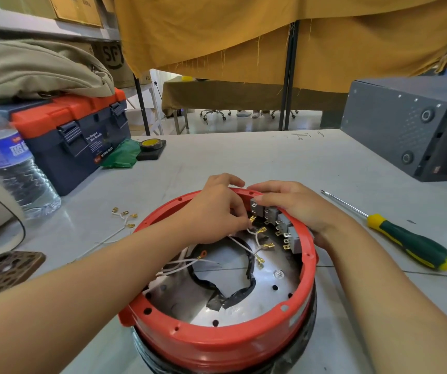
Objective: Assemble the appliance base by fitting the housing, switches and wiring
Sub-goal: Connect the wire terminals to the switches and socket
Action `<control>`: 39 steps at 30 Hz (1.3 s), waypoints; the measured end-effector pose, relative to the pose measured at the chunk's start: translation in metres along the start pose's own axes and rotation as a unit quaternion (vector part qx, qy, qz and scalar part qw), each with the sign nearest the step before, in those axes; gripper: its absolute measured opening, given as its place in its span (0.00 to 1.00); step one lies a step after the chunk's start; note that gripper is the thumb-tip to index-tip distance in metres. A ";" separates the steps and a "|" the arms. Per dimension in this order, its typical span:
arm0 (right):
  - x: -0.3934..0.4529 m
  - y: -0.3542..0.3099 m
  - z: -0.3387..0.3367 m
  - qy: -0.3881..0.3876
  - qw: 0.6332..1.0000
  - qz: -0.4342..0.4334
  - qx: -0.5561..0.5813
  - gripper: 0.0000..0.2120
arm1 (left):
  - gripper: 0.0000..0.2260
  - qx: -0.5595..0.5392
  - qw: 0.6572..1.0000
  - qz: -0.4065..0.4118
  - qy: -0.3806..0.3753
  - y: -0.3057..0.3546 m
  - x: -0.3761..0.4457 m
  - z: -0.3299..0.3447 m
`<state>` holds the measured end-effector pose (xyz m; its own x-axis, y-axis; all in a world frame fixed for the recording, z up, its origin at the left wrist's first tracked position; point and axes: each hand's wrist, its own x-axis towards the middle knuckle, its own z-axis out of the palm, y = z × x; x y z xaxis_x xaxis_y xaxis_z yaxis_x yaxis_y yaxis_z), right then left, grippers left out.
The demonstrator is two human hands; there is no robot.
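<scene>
A round red housing [217, 344] sits upside down on the table in front of me, with a shiny metal plate [268, 279] inside. Several grey switches [270, 213] line its far right inner wall. White wires with brass spade terminals [261, 233] run across the inside. My left hand [214, 209] reaches into the housing and pinches a brass terminal at the first switch. My right hand [295, 205] curls over the far rim and grips the housing by the switches.
A green and yellow screwdriver [405, 238] lies to the right. A spare wire harness [123, 217] lies to the left of the housing. A water bottle [9, 163], an orange and blue toolbox [74, 130] and a tape roll [150, 144] stand at the left. A grey metal case [405, 125] stands at the right.
</scene>
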<state>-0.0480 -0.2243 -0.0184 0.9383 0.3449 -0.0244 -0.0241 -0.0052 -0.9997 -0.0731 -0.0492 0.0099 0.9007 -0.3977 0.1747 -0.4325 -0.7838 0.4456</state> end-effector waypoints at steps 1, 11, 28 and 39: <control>0.000 0.000 0.000 -0.001 1.000 -0.001 -0.001 0.12 | 0.04 -0.001 1.000 -0.002 0.000 0.000 0.001 0.000; 0.000 -0.001 0.001 -0.006 1.000 0.002 0.005 0.11 | 0.03 0.024 0.999 0.004 -0.023 -0.001 0.004 0.002; -0.006 -0.007 0.005 0.000 1.000 0.012 0.027 0.11 | 0.06 0.040 0.998 0.014 -0.046 0.002 0.002 -0.001; -0.004 -0.006 0.006 0.010 1.000 0.017 0.003 0.12 | 0.08 0.047 0.998 0.017 -0.049 0.000 0.002 -0.001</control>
<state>-0.0537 -0.2206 -0.0125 0.9435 0.3262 -0.0577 -0.0572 -0.0109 -0.9983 -0.0714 -0.0496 0.0116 0.8793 -0.4657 0.0997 -0.4686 -0.8089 0.3551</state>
